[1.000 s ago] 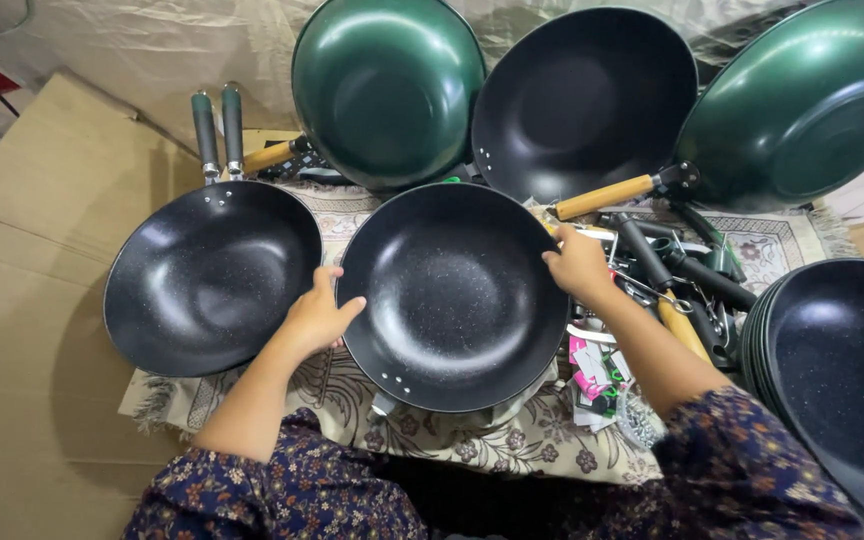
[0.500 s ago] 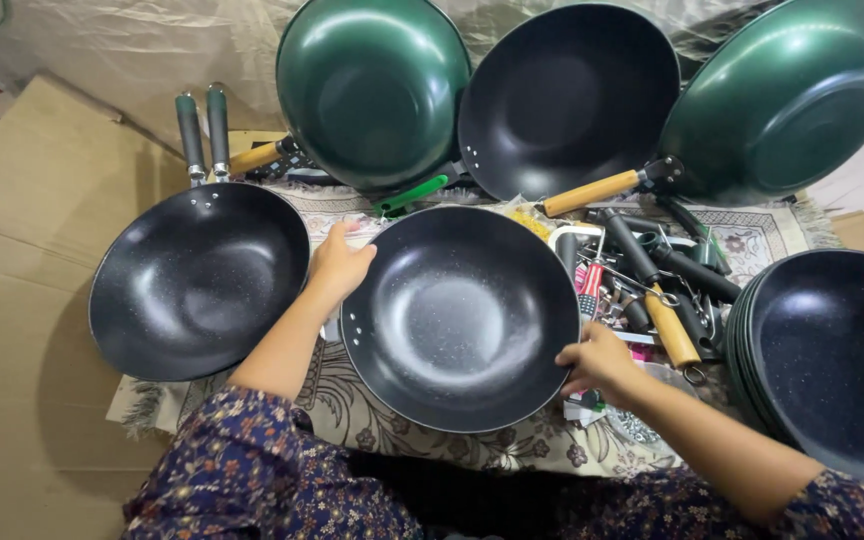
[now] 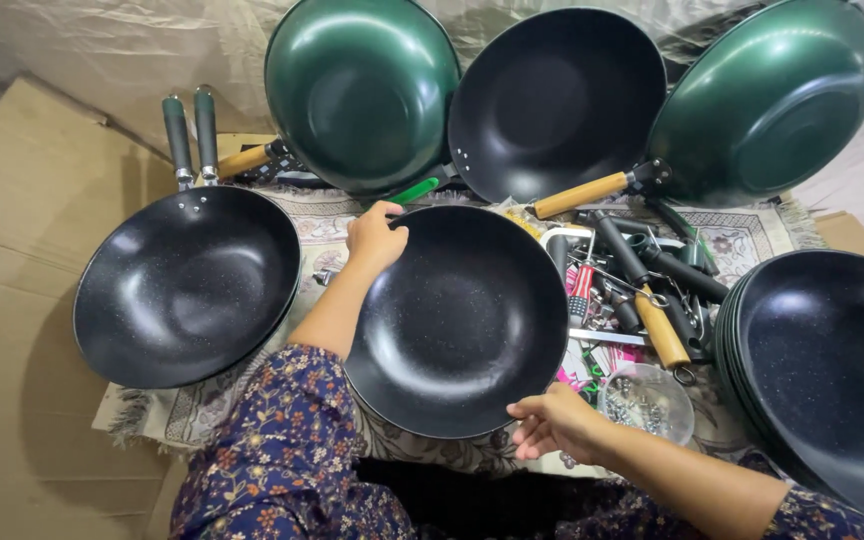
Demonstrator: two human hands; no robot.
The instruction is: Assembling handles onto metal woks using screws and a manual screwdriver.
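1. A person sits over a patterned mat (image 3: 252, 415) crowded with cookware, seen from a head camera looking down.
2. A black speckled wok (image 3: 457, 320), without a handle, lies at the centre of the view.
3. The left hand (image 3: 374, 238) grips the wok's rim at about eleven o'clock, fingers curled over the edge.
4. The right hand (image 3: 554, 425) holds the rim at about five o'clock, fingers loosely curved under it.
5. A second black wok (image 3: 187, 288) with two grey handles lies at nine o'clock.
6. Two green woks (image 3: 362, 90) and another black one (image 3: 557, 100) lean across twelve o'clock.
7. Loose handles and tools (image 3: 642, 290) lie at three o'clock, beside a stack of black woks (image 3: 832, 370).
8. To turn the wok well, opposite grips seem best, keeping it level and away from the small screw bowl (image 3: 645, 402).
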